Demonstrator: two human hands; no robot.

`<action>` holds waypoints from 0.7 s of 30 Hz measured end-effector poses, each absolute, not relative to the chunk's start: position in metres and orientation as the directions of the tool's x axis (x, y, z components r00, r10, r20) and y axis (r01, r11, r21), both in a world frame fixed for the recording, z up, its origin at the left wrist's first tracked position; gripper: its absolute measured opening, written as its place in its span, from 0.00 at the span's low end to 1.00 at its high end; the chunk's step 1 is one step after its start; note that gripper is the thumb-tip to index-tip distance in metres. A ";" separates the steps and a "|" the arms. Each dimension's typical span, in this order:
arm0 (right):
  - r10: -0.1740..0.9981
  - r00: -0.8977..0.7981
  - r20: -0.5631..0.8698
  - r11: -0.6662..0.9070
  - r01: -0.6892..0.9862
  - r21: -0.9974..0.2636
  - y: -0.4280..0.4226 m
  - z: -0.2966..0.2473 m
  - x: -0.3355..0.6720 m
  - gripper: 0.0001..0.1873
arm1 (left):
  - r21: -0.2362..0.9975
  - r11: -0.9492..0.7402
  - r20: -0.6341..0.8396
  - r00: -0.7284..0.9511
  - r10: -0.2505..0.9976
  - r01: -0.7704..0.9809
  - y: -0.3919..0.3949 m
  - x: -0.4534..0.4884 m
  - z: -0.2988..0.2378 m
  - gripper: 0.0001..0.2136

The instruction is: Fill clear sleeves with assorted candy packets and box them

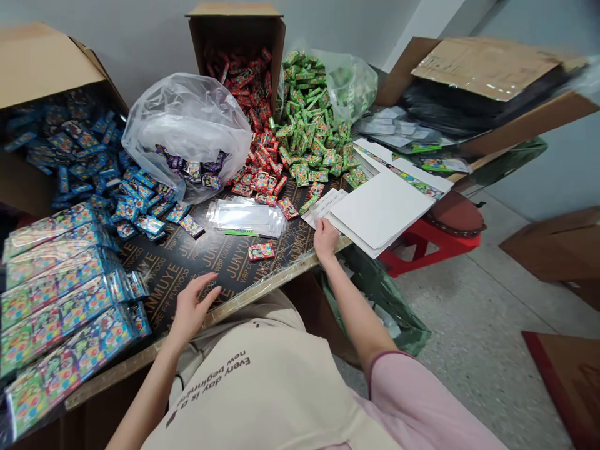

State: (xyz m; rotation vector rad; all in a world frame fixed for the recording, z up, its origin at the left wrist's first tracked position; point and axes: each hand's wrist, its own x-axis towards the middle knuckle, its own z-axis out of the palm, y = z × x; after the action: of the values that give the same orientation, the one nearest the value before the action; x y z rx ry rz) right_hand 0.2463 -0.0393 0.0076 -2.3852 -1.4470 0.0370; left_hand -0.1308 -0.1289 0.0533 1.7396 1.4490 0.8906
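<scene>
My left hand (191,307) rests open at the near edge of the dark plywood board (187,259), fingers spread and holding nothing. My right hand (325,238) lies on the board's right edge, fingertips touching the stack of white cards (382,209). A single red candy packet (261,251) lies between the hands. Behind it sits a pile of clear plastic sleeves (246,217). Finished strips of packed candies (56,306) are stacked at the left.
Heaps of blue (89,162), red (255,131) and green candy packets (314,131) cover the back, with purple ones in a clear bag (187,125). Cardboard boxes (487,81) stand around. A red stool (435,237) sits at the right on the concrete floor.
</scene>
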 end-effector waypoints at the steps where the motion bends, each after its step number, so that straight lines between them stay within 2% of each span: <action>1: 0.846 0.480 0.232 -0.383 0.851 -0.360 -0.049 0.010 0.233 0.26 | 0.918 -0.024 -0.049 0.173 0.984 0.396 -0.122 -0.121 0.055 0.18; 3: 0.846 0.353 0.400 -0.156 0.881 -0.447 -0.073 0.013 0.199 0.23 | 0.964 0.234 -0.258 0.243 0.935 0.126 -0.108 -0.101 0.059 0.25; 5: 0.854 0.018 0.520 0.245 0.868 -0.432 -0.096 0.016 0.161 0.20 | 0.887 0.450 -0.406 0.289 0.867 -0.104 -0.097 -0.083 0.062 0.32; 7: 0.755 -0.335 0.564 0.592 0.719 -0.366 -0.114 0.020 0.128 0.20 | 0.828 0.519 -0.466 0.253 0.848 -0.214 -0.088 -0.071 0.062 0.32; 8: 0.699 -0.433 0.569 0.681 0.646 -0.344 -0.119 0.022 0.116 0.19 | 0.832 0.492 -0.458 0.185 0.870 -0.255 -0.086 -0.068 0.061 0.30; 9: 0.676 -0.463 0.573 0.711 0.613 -0.344 -0.121 0.024 0.108 0.17 | 0.844 0.452 -0.442 0.105 0.891 -0.289 -0.084 -0.067 0.060 0.28; 11: 0.752 -0.334 0.568 0.621 0.647 -0.442 -0.117 0.028 0.104 0.16 | 0.863 0.364 -0.403 -0.041 0.914 -0.350 -0.083 -0.072 0.059 0.26; 13: 0.875 -0.092 0.475 0.425 0.616 -0.664 -0.106 0.031 0.109 0.23 | 0.862 0.334 -0.392 -0.084 0.916 -0.382 -0.085 -0.083 0.059 0.25; 14: 0.924 -0.018 0.382 0.335 0.520 -0.786 -0.099 0.033 0.112 0.27 | 0.864 0.332 -0.388 -0.078 0.919 -0.378 -0.086 -0.089 0.060 0.25; 16: 0.985 -0.048 0.163 0.169 0.226 -0.959 -0.088 0.036 0.114 0.33 | 0.878 0.334 -0.374 -0.058 0.925 -0.344 -0.088 -0.101 0.062 0.24; 17: 0.990 -0.121 0.078 0.089 0.082 -0.993 -0.084 0.038 0.113 0.36 | 0.887 0.327 -0.363 -0.053 0.930 -0.327 -0.088 -0.106 0.063 0.24; 19: 0.974 -0.226 -0.010 -0.035 -0.108 -0.994 -0.081 0.042 0.107 0.37 | 0.904 0.286 -0.323 -0.070 0.944 -0.318 -0.089 -0.114 0.066 0.27; 21: 0.977 -0.211 -0.020 -0.058 -0.175 -0.983 -0.079 0.045 0.100 0.30 | 0.916 0.243 -0.286 -0.094 0.954 -0.320 -0.091 -0.119 0.069 0.37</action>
State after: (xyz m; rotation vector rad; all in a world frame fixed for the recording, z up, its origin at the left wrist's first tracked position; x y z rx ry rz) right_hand 0.0999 -0.0791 0.0453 -0.9943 -1.2023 1.4715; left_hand -0.1192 -0.0910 0.0685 0.7162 1.1917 1.2350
